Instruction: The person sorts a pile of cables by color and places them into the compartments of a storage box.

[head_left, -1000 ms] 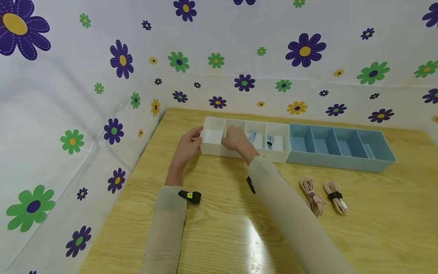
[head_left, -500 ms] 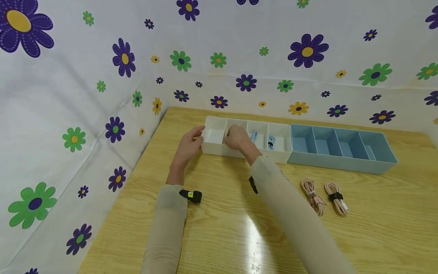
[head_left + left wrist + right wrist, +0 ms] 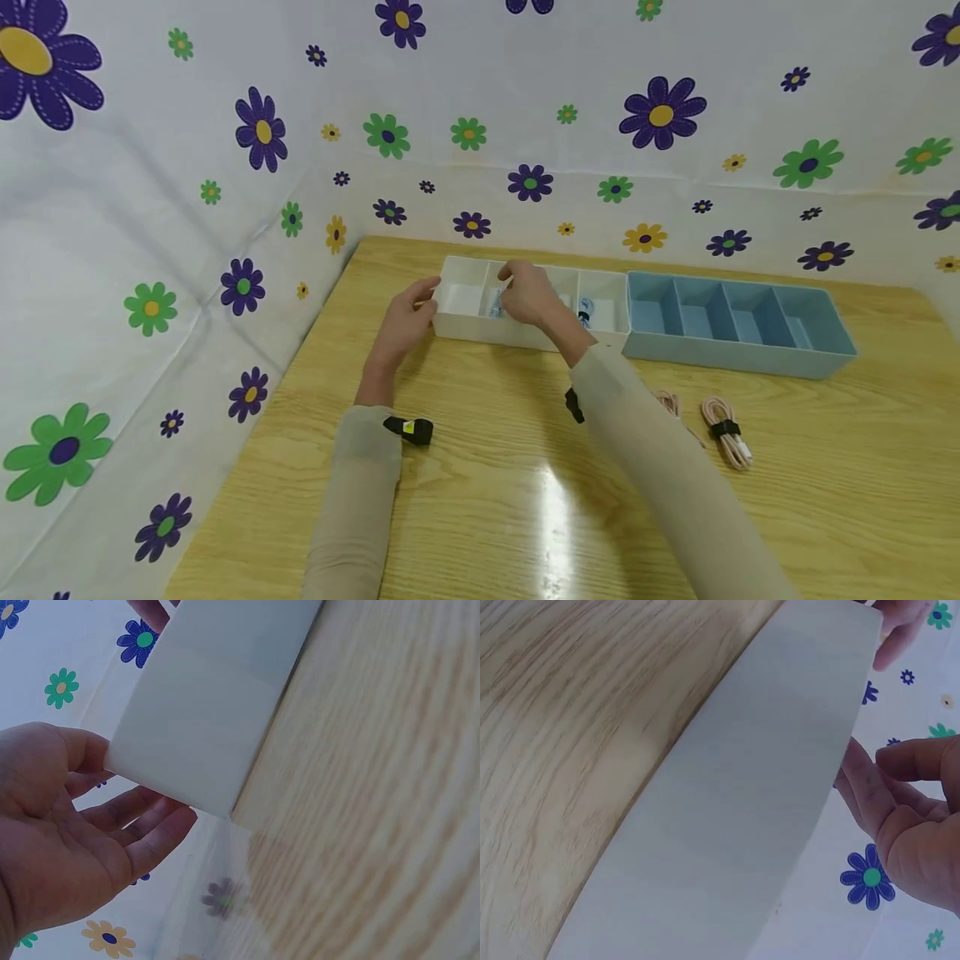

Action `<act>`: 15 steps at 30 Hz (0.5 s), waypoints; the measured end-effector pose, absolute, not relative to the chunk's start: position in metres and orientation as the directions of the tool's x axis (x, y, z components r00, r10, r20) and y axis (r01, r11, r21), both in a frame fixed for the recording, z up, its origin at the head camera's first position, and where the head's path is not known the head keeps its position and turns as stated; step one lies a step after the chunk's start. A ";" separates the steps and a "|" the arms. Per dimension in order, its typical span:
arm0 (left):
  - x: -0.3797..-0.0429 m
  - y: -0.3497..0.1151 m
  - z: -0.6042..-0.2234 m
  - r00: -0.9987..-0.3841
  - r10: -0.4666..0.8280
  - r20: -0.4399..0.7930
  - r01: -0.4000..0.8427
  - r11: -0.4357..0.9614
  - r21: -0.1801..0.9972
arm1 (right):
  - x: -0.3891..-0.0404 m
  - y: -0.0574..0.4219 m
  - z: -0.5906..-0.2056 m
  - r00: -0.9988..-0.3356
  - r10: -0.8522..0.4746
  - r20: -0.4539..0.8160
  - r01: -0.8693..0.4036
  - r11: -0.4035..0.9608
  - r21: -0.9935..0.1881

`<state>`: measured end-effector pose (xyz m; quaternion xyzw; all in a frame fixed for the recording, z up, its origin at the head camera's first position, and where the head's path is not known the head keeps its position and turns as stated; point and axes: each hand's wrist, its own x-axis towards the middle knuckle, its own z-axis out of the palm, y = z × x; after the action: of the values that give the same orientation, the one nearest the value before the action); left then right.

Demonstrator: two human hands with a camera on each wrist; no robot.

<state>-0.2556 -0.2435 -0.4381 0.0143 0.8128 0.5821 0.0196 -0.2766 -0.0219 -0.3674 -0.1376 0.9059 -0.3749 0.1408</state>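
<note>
A white divided box [image 3: 480, 329] lies near the back of the table. My left hand [image 3: 408, 321] touches its left end; in the left wrist view the fingertips rest at the end wall [image 3: 202, 712]. My right hand [image 3: 531, 293] hovers over the middle compartments with fingers loosely bent. In the right wrist view a gap shows between its thumb and fingers, nothing held. A light-blue coiled cable [image 3: 497, 303] lies in the second compartment from the left, below the right fingertips. Another blue cable [image 3: 586, 310] with a black strap sits in the rightmost compartment. My right hand hides most of the third compartment.
A blue divided box [image 3: 738, 354] stands against the white box's right end. In front of it lie two pinkish coiled cables: one with a black strap [image 3: 724, 428], the other cable [image 3: 670, 403] partly behind my right sleeve. A flowered cloth [image 3: 480, 150] hangs behind the table.
My right hand has risen a little out of the second compartment and its fingers have loosened, leaving a blue cable showing there. My left hand stays at the box's end.
</note>
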 end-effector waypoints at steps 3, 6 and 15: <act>-0.257 -0.244 -0.438 -0.999 0.049 -0.024 -0.007 0.323 0.946 | -0.272 -0.011 -0.364 -0.934 -0.343 -0.095 -0.163 0.650 -0.742; -0.258 -0.245 -0.438 -0.998 0.045 -0.033 -0.016 0.333 0.943 | -0.266 0.002 -0.360 -0.940 -0.340 -0.032 -0.204 0.634 -0.746; -0.256 -0.242 -0.436 -0.999 0.026 -0.039 -0.025 0.398 0.917 | -0.235 0.039 -0.362 -0.915 -0.395 0.082 -0.342 0.652 -0.677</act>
<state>-0.2559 -0.2416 -0.4360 0.0004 0.8357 0.5487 0.0234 -0.2348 0.0388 -0.3616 -0.2031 0.9081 -0.3643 0.0364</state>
